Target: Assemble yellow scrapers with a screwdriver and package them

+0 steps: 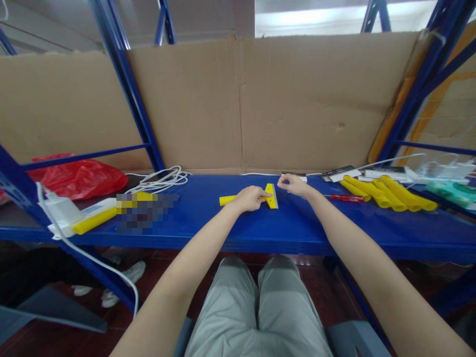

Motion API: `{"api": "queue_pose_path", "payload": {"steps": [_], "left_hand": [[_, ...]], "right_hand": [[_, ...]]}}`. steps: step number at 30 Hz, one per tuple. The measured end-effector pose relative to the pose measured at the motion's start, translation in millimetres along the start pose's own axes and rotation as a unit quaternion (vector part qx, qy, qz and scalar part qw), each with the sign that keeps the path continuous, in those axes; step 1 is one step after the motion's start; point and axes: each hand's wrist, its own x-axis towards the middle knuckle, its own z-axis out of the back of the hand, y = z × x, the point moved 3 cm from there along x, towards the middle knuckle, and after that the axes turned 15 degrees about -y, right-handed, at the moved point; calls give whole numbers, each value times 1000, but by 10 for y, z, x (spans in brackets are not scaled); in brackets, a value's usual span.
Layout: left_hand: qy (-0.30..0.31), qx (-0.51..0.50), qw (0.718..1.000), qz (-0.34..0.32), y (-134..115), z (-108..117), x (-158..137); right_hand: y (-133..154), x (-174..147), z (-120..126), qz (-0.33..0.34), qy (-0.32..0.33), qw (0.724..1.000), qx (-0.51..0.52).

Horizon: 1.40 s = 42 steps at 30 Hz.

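Observation:
A yellow scraper [271,197] with a straight metal blade edge lies across the blue shelf, its head pointing right and its handle end sticking out to the left. My left hand [250,199] is closed around its middle and covers part of the handle. Just right of the blade, my right hand [296,186] is raised a little with thumb and forefinger pinched together; whatever is between them is too small to make out. A screwdriver [347,198] with a red handle rests to the right of that hand, its shaft passing behind my wrist.
Several yellow handles [390,192] lie at the right beside small boxes [340,173]. On the left are a red plastic bag [80,176], coiled white cable [163,178] and a white power strip [63,223]. Cardboard [238,104] walls the back; blue posts [130,89] frame the shelf.

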Motion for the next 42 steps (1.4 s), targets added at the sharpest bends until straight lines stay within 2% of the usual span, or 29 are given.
{"api": "queue_pose_path", "payload": {"steps": [3, 12, 16, 42], "left_hand": [[-8, -3, 1000, -11, 8, -8, 0], [-8, -25, 999, -39, 1, -27, -7], [-10, -30, 999, -42, -11, -27, -8], [-3, -35, 998, -52, -54, -24, -23]], "right_hand": [[87, -23, -94, 52, 9, 997, 54], [82, -34, -200, 83, 1, 994, 67], [77, -34, -212, 97, 16, 993, 63], [184, -77, -123, 124, 47, 991, 21]]}}
